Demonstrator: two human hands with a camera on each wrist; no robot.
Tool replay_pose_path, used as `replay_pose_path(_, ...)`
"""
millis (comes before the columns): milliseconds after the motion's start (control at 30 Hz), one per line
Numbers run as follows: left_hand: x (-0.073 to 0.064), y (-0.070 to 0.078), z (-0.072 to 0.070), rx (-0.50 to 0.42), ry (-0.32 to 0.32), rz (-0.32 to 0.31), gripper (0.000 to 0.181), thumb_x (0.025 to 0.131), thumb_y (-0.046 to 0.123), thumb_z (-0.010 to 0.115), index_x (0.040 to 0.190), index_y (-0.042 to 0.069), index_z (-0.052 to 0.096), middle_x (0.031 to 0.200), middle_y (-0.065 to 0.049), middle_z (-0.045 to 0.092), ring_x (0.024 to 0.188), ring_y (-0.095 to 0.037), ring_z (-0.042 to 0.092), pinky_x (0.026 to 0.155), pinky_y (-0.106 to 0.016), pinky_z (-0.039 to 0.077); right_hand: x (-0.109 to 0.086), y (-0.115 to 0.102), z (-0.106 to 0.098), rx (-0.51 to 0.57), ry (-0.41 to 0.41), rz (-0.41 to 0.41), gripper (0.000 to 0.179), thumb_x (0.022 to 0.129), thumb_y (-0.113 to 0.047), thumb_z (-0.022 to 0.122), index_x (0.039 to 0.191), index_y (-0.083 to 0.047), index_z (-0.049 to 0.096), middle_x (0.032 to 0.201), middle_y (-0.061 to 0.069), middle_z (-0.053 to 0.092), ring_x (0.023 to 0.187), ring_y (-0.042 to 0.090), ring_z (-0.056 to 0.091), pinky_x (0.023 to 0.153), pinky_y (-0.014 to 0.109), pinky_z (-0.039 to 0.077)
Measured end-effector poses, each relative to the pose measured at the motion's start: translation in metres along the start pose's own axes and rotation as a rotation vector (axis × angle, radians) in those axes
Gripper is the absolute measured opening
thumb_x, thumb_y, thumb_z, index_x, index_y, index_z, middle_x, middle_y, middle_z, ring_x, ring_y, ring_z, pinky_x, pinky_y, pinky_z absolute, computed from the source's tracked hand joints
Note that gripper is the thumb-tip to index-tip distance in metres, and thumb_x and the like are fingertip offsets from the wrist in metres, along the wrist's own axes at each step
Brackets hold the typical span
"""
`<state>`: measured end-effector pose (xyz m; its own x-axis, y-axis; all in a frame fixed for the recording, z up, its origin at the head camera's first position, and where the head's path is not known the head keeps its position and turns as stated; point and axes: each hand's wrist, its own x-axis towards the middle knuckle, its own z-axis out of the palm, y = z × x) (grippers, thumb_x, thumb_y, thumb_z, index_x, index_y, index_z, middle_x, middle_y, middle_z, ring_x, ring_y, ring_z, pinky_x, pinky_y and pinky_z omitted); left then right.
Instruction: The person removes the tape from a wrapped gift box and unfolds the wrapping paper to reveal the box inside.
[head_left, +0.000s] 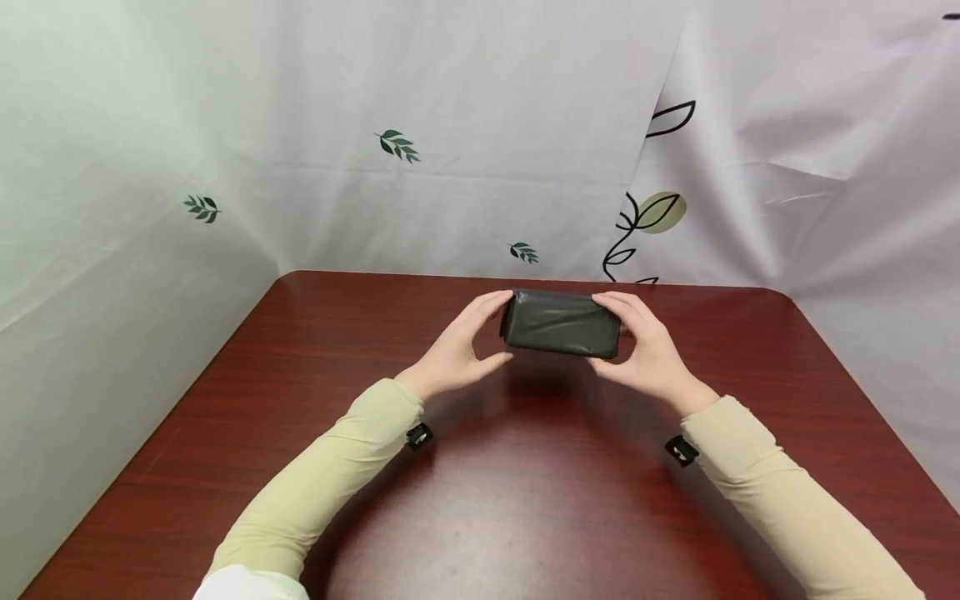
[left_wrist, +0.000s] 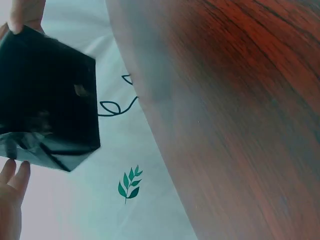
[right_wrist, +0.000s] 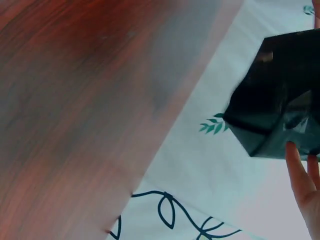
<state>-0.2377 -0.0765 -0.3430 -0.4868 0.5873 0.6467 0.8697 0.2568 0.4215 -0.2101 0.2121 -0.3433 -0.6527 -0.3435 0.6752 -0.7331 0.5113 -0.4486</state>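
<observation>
A black box-shaped package (head_left: 561,323) in shiny, creased wrapping is held up over the far half of the table. My left hand (head_left: 461,350) grips its left end, fingers at the top edge and thumb low down. At the other end my right hand (head_left: 652,350) holds it the same way, thumb along the bottom corner. In the left wrist view the dark underside of the package (left_wrist: 50,95) shows, with left fingertips (left_wrist: 22,172) at its edge. Right fingertips (right_wrist: 291,150) touch the package (right_wrist: 270,95) in the right wrist view.
A dark red wood-grain table (head_left: 525,483) reflects light near its front. White cloth (head_left: 465,100) with leaf prints hangs close behind the far edge and along both sides. Small black devices (head_left: 419,436) sit under both wrists, at the beige sleeves (head_left: 322,475).
</observation>
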Motion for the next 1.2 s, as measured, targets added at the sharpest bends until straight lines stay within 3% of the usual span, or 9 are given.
replay_pose_path(67,0.000,-0.003,0.002,-0.012,0.016,-0.006,0.073,0.077,-0.001,0.075,0.140,-0.002,0.038,0.138,-0.018,0.044,0.128,-0.026,0.043,0.104,-0.036,0.040,0.002,-0.002,-0.002,0.045,0.013,0.053,0.076,0.060,0.004,0.081,0.131,-0.003,0.052,0.122,0.014,0.054,0.107,0.003,0.049,0.079,0.008,0.044)
replay_pose_path(200,0.000,-0.006,0.006,-0.129,0.030,-0.055,0.072,0.079,-0.005,0.072,0.142,-0.002,0.036,0.140,-0.018,0.042,0.128,-0.026,0.044,0.102,-0.040,0.042,0.005,-0.013,-0.007,0.147,-0.003,0.206,0.073,0.067,0.006,0.078,0.134,-0.005,0.049,0.118,0.010,0.053,0.098,-0.004,0.051,0.069,0.011,0.049)
replay_pose_path(300,0.001,-0.005,0.008,-0.233,0.020,-0.091,0.076,0.080,-0.007,0.070,0.145,-0.002,0.032,0.145,-0.018,0.036,0.132,-0.027,0.041,0.103,-0.041,0.041,0.007,-0.017,-0.010,0.258,-0.018,0.312,0.070,0.074,0.006,0.073,0.137,-0.006,0.045,0.117,0.005,0.051,0.090,-0.002,0.056,0.064,0.015,0.051)
replay_pose_path(433,0.001,-0.002,0.009,-0.316,0.008,-0.156,0.077,0.082,-0.006,0.068,0.148,0.002,0.028,0.149,-0.014,0.031,0.134,-0.026,0.039,0.102,-0.041,0.042,0.008,-0.014,-0.010,0.362,-0.005,0.403,0.070,0.080,0.006,0.068,0.141,-0.010,0.039,0.117,-0.004,0.050,0.093,0.000,0.058,0.066,0.017,0.052)
replay_pose_path(667,-0.001,-0.003,0.011,-0.429,0.023,-0.381,0.077,0.086,0.000,0.066,0.151,0.015,0.026,0.150,-0.008,0.033,0.126,-0.030,0.048,0.096,-0.042,0.047,0.016,-0.017,-0.009,0.416,-0.019,0.566,0.062,0.088,-0.011,0.065,0.140,-0.009,0.031,0.106,-0.018,0.057,0.089,0.000,0.057,0.069,0.019,0.052)
replay_pose_path(767,-0.003,-0.003,0.011,-0.454,0.034,-0.512,0.077,0.088,0.004,0.064,0.152,0.019,0.024,0.151,-0.008,0.033,0.124,-0.031,0.050,0.099,-0.042,0.044,0.018,-0.018,-0.009,0.445,-0.041,0.631,0.056,0.088,-0.012,0.066,0.132,-0.006,0.032,0.109,-0.011,0.058,0.092,-0.001,0.057,0.072,0.023,0.053)
replay_pose_path(867,-0.003,-0.005,0.011,-0.458,0.050,-0.604,0.075,0.089,0.005,0.063,0.152,0.020,0.024,0.150,-0.010,0.035,0.122,-0.033,0.051,0.101,-0.042,0.042,0.018,-0.017,-0.008,0.377,-0.097,0.656,0.052,0.086,-0.013,0.069,0.127,-0.003,0.038,0.117,0.004,0.058,0.100,-0.002,0.056,0.077,0.020,0.051)
replay_pose_path(1000,0.000,-0.006,0.012,-0.541,0.047,-0.697,0.074,0.091,0.006,0.061,0.152,0.020,0.022,0.150,-0.010,0.035,0.120,-0.032,0.052,0.090,-0.043,0.050,0.017,-0.014,-0.007,0.311,-0.172,0.655,0.053,0.088,-0.015,0.067,0.134,-0.001,0.044,0.129,0.020,0.054,0.103,-0.004,0.054,0.081,0.016,0.047)
replay_pose_path(1200,0.004,-0.008,0.014,-0.686,0.041,-0.850,0.073,0.093,0.009,0.059,0.152,0.025,0.021,0.153,-0.005,0.031,0.122,-0.030,0.052,0.085,-0.047,0.052,0.019,-0.007,-0.006,0.504,-0.240,0.730,0.065,0.091,-0.007,0.059,0.147,0.001,0.028,0.143,0.025,0.038,0.095,-0.005,0.056,0.092,0.040,0.049)
